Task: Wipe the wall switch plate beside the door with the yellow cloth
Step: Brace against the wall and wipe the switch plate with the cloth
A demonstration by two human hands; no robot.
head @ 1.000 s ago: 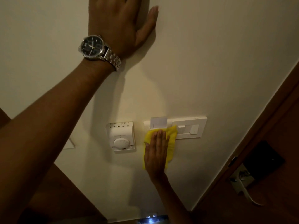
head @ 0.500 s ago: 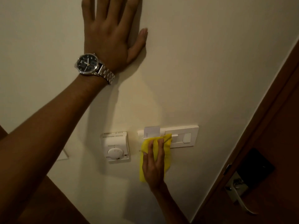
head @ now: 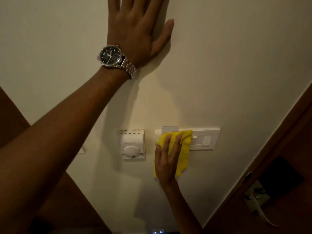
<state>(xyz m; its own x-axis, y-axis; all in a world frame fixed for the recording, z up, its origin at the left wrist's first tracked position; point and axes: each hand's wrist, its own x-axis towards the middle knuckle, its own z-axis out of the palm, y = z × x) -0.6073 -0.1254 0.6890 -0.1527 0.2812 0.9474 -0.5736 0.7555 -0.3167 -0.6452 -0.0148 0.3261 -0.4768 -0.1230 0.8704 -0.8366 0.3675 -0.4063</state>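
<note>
A white switch plate (head: 205,140) is fixed to the cream wall, low and right of centre, with a key card in a slot at its upper left. My right hand (head: 167,159) presses a yellow cloth (head: 183,149) flat against the plate's left half, fingers pointing up; the cloth hides that part. My left hand (head: 136,29), with a metal wristwatch, lies flat on the wall high above, fingers spread and holding nothing.
A white thermostat (head: 132,146) with a round dial is mounted just left of the cloth. A brown wooden door frame (head: 263,166) runs diagonally at the right, with a metal door handle (head: 258,201) and a dark lock panel. Dark brown woodwork fills the lower left.
The view has tilted up, so the plate and thermostat sit lower in frame. My right hand with the cloth has shifted slightly right across the plate. My left hand stays flat on the wall.
</note>
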